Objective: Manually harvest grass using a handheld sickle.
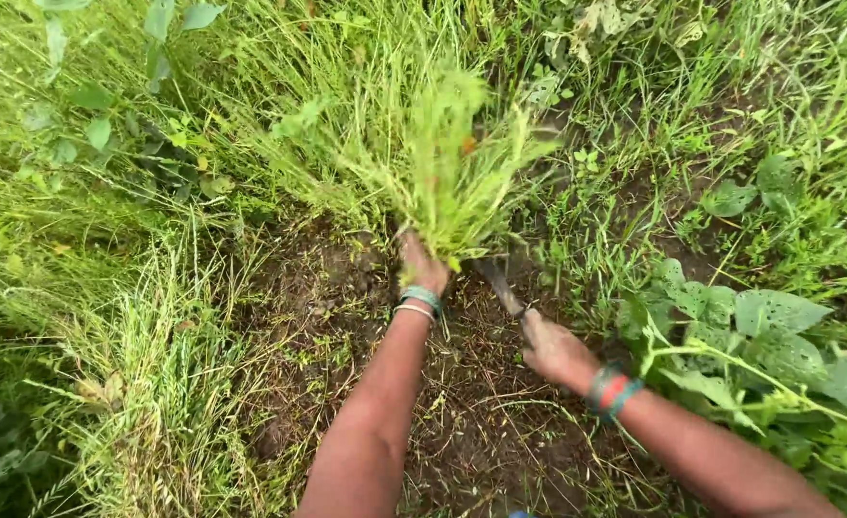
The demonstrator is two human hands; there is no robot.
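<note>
Gripping a bushy green grass tuft, left hand; right hand holds a blade.

Hands: two, a left hand and a right hand.
Grass tufts in hand: one tuft, gripped by the left hand.
Blades: one blade, held in the right hand.
Left wrist bangles: two, one teal and one pale.
Right wrist bangles: about three, teal and red; the exact count is hard to tell.
Cut grass heaps: one heap at the left.
Bare soil patches: one patch between the arms.
</note>
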